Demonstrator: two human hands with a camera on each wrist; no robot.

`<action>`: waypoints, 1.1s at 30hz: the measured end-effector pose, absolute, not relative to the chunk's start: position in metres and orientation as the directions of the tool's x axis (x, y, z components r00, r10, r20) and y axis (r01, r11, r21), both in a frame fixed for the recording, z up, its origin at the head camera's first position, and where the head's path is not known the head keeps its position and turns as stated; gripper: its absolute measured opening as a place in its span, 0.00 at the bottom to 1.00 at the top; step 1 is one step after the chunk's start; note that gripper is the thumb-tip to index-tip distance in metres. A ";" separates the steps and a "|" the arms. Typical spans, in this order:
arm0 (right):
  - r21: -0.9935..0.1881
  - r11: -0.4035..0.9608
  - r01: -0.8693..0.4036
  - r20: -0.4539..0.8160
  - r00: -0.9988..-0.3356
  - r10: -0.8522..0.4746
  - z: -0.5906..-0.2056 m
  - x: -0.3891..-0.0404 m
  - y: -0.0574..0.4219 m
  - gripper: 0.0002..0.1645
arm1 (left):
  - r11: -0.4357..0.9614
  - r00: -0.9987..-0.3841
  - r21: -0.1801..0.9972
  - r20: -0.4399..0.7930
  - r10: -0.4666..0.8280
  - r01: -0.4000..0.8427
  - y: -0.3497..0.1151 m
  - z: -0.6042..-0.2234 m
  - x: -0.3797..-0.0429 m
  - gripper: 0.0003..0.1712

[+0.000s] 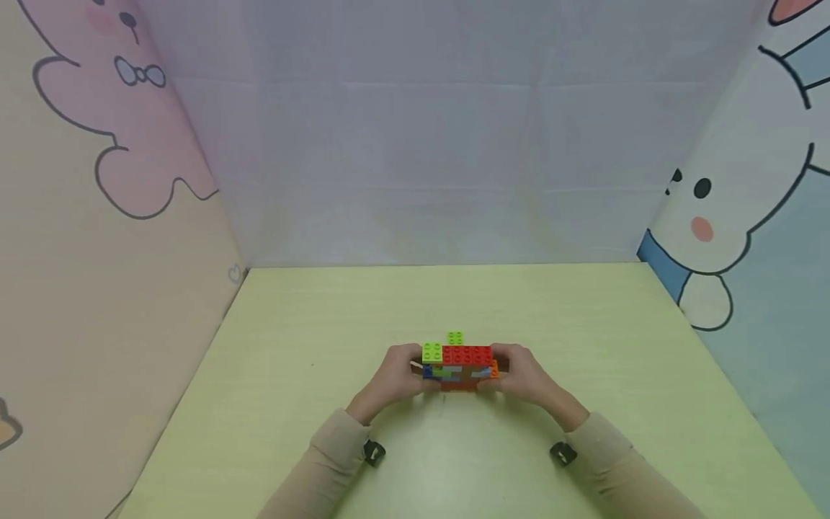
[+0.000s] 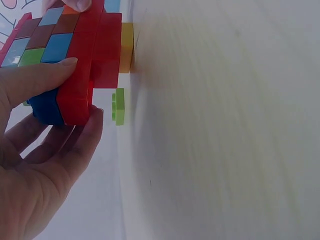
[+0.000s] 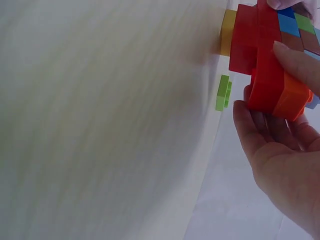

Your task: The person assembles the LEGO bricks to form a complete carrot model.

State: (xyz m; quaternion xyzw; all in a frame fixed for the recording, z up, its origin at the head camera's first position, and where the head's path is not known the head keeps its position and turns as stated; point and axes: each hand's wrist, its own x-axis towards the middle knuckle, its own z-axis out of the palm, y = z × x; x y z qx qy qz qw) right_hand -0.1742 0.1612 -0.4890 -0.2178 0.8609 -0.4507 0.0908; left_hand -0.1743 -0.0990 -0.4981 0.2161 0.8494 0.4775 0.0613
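Note:
A block of joined toy bricks (image 1: 467,355) in many colours is held at both ends. Its top shows red studded bricks and one lime green. My left hand (image 1: 400,371) grips the left end, thumb across the near face and fingers behind. The right end, with an orange brick (image 3: 291,95), is gripped the same way by my right hand (image 1: 521,371). In the left wrist view a yellow brick (image 2: 127,47) juts from the block's red underside; whether it touches the table cannot be told. Just behind the block lies a small lime green brick (image 1: 455,337).
The pale yellow-green table (image 1: 311,310) spreads out around the hands. A white cloth backdrop (image 1: 402,144) hangs along its far edge. Side panels with cartoon animals stand left (image 1: 117,288) and right (image 1: 772,303). A small dark device (image 1: 374,453) sits at the left wrist.

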 end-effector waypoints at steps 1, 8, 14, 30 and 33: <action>-0.818 0.493 -0.295 0.041 -0.886 -0.462 -0.490 -0.174 0.162 0.24 | 0.451 -0.901 0.840 0.099 0.423 0.304 -0.100 -0.498 -0.173 0.21; -0.785 0.548 -0.289 -0.067 -0.839 -0.540 -0.487 -0.183 0.179 0.31 | 0.442 -0.909 0.852 0.089 0.406 0.281 -0.101 -0.500 -0.169 0.21; -0.738 0.611 -0.287 -0.065 -0.870 -0.488 -0.492 -0.209 0.192 0.23 | 0.438 -0.911 0.851 0.104 0.398 0.289 -0.103 -0.502 -0.170 0.22; -0.682 0.663 -0.310 -0.033 -0.892 -0.450 -0.503 -0.250 0.147 0.26 | 0.448 -0.904 0.848 0.079 0.420 0.282 -0.105 -0.498 -0.169 0.22; -0.663 0.675 -0.324 -0.026 -0.891 -0.452 -0.503 -0.252 0.144 0.27 | 0.445 -0.902 0.848 0.084 0.424 0.288 -0.104 -0.497 -0.170 0.21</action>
